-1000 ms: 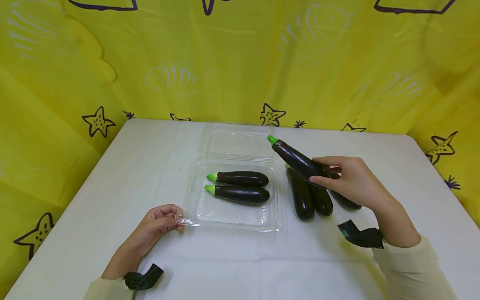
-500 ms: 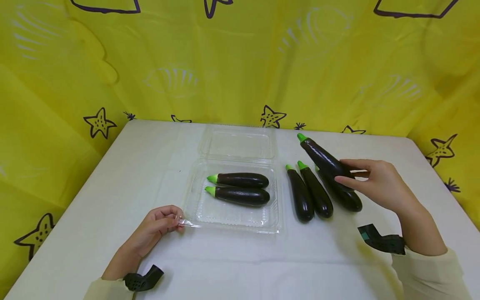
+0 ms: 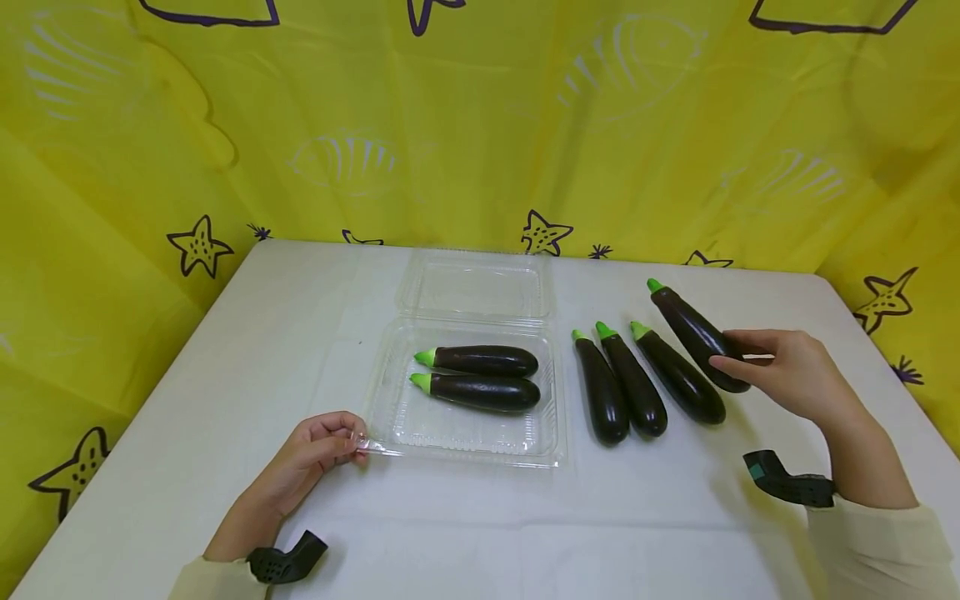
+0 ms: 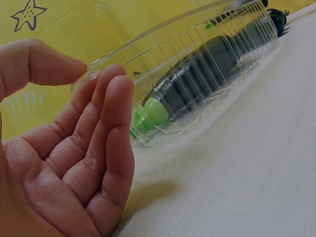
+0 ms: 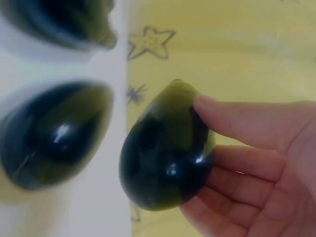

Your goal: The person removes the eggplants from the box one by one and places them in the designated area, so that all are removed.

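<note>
My right hand (image 3: 787,371) grips a dark eggplant (image 3: 693,331) near its thick end, its green stem pointing away to the left; the same eggplant (image 5: 165,153) fills the middle of the right wrist view. To its left several more eggplants (image 3: 678,375) lie side by side on the table. An open clear plastic clamshell box (image 3: 465,429) holds two eggplants (image 3: 480,392), one behind the other, stems to the left. At the box's front left corner my left hand (image 3: 318,450) pinches the rim between thumb and fingers, as the left wrist view shows of the hand (image 4: 84,138).
The box's lid (image 3: 476,287) lies folded back toward the far table edge. A white cloth covers the table (image 3: 450,542). Yellow curtain (image 3: 480,125) with sea-creature drawings hangs behind and at both sides.
My right hand has moved right with the eggplant, from near the box to the right of the row, and lowered it. My left hand stays on the box corner.
</note>
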Demonstrator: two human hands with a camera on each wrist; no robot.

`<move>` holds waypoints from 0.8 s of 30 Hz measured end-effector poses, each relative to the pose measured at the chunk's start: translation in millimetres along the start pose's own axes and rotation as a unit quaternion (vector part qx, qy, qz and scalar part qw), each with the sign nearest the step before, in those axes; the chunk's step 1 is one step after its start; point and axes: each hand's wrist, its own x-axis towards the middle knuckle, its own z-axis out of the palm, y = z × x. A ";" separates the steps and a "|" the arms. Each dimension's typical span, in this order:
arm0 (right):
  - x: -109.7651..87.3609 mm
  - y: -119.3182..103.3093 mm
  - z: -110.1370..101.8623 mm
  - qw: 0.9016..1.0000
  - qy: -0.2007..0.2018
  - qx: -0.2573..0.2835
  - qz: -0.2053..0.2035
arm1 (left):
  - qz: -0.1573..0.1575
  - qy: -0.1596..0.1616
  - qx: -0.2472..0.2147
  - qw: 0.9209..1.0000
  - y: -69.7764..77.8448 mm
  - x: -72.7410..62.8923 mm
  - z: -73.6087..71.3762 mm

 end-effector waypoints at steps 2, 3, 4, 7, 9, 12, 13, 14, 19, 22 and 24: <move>1.0 5.9 0.9 1.000 -0.003 -0.002 0.001 | 0.000 -0.001 -0.001 1.000 0.1 0.1 -0.1; 1.3 8.2 1.4 1.000 -0.002 -0.007 0.001 | 0.000 -0.001 -0.001 1.000 0.2 0.1 -0.1; 1.8 10.4 2.1 1.000 -0.002 -0.011 0.002 | 0.000 -0.001 -0.002 1.000 0.2 0.1 -0.1; 3.1 16.2 4.7 1.000 -0.004 -0.017 0.007 | 0.000 -0.001 -0.003 1.000 0.2 0.0 -0.1; 4.0 19.7 6.2 1.000 -0.008 -0.018 0.011 | 0.000 0.000 -0.003 1.000 0.1 -0.1 0.0; 4.9 23.8 9.0 1.000 -0.014 -0.013 0.019 | 0.002 0.001 -0.001 1.000 -0.1 -0.3 0.3; 5.2 24.9 9.7 1.000 -0.017 -0.012 0.022 | 0.002 0.001 0.000 1.000 -0.1 -0.3 0.3; 5.5 26.2 10.3 0.999 -0.020 -0.011 0.025 | 0.003 0.001 0.001 1.000 -0.1 -0.3 0.4; 6.7 30.5 13.0 0.998 -0.042 -0.010 0.040 | 0.004 0.000 0.000 1.000 0.0 0.0 0.4; 6.7 31.5 15.2 0.998 -0.050 -0.006 0.041 | 0.004 -0.001 -0.001 1.000 0.0 0.1 0.4; 6.4 31.7 17.3 0.998 -0.050 -0.004 0.038 | 0.004 -0.001 -0.001 1.000 0.1 0.2 0.4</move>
